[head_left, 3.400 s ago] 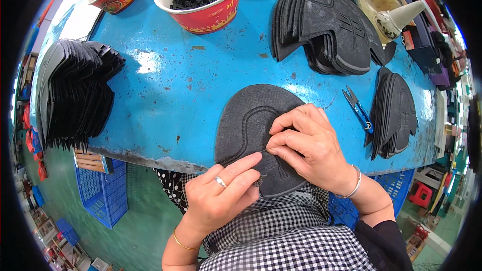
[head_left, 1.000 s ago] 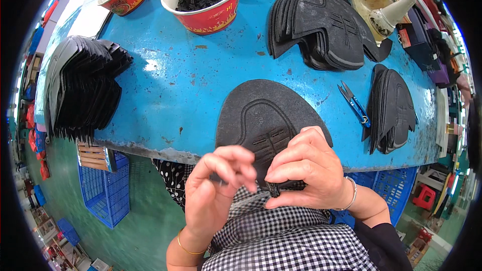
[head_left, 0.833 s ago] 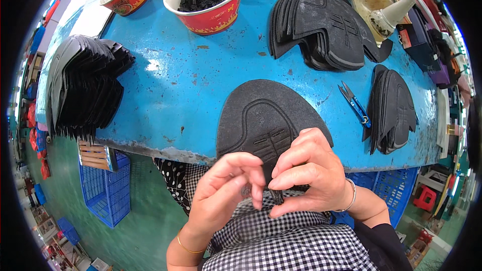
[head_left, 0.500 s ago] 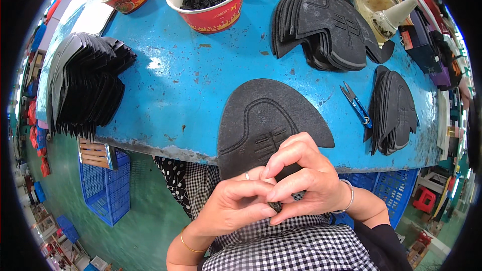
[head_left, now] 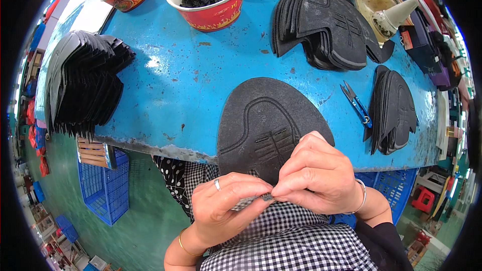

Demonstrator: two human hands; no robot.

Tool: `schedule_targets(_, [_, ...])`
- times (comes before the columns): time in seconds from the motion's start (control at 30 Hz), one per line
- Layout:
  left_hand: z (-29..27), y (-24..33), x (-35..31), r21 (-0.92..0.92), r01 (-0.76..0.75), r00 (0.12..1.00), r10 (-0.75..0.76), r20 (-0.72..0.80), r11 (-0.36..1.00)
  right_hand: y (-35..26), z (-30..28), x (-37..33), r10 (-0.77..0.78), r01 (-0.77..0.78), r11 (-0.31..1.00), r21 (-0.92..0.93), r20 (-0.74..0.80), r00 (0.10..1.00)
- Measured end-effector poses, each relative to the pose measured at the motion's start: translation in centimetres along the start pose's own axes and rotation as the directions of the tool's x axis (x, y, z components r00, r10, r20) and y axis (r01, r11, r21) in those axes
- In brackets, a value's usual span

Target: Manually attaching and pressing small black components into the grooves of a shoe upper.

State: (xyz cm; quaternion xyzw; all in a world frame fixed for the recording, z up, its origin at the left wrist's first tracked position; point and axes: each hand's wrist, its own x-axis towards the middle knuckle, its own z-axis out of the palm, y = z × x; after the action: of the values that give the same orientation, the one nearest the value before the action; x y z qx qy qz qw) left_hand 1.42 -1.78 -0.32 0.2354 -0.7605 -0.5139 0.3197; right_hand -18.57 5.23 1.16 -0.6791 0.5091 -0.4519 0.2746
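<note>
A black shoe-upper piece [head_left: 266, 120] with stitched lines lies on the blue table [head_left: 191, 85], its near end hanging over the table's front edge. My left hand [head_left: 226, 208], with a ring, and my right hand [head_left: 314, 175], with a bracelet, meet just below that edge. Their fingertips pinch a small dark piece [head_left: 267, 196] at the upper's near end. Most of that small piece is hidden by my fingers.
A fanned stack of black pieces [head_left: 85, 85] lies at the left, another stack [head_left: 326, 25] at the back, a third [head_left: 394, 110] at the right. Blue thread snips [head_left: 355, 103] lie beside it. A red bowl [head_left: 208, 0] holds small black parts. Blue crates [head_left: 105, 185] stand below.
My hands have moved from the top of the upper to its near end below the table edge. The left hand's fingers have closed in against the right hand's fingertips.
</note>
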Motion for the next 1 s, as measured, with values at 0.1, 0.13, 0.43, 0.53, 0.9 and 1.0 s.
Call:
schedule_targets(0.1, [0.0,0.0,0.0,0.102,-0.029,1.0,0.028,0.011,0.994,0.2,-0.1,0.0,0.016,-0.017,1.0,0.018,0.042,0.999])
schedule_targets(0.13, [0.0,0.0,-0.1,0.152,-0.049,0.999,0.046,0.025,0.987,0.3,-0.1,0.1,0.018,-0.019,1.0,0.017,0.041,0.999])
schedule_targets(0.43, [-0.1,-0.5,-1.0,-0.245,0.299,0.954,-0.285,0.094,0.922,1.1,-0.3,0.1,0.141,-0.183,0.921,0.345,0.142,0.98])
schedule_targets(0.53, [0.3,-1.2,-1.5,-0.32,0.272,0.961,-0.27,0.052,0.907,1.1,-0.4,0.3,0.137,-0.181,0.931,0.318,0.155,0.978])
schedule_targets(0.9, [-0.5,-1.8,-1.8,-0.571,0.257,0.927,-0.366,-0.083,0.78,2.1,-1.1,0.3,0.198,-0.213,0.963,0.164,0.105,0.975])
schedule_targets(1.0, [-1.2,-2.5,-1.8,-0.375,0.225,0.928,-0.315,-0.198,0.899,3.4,-1.0,0.1,0.173,-0.173,0.98,-0.102,-0.005,0.985])
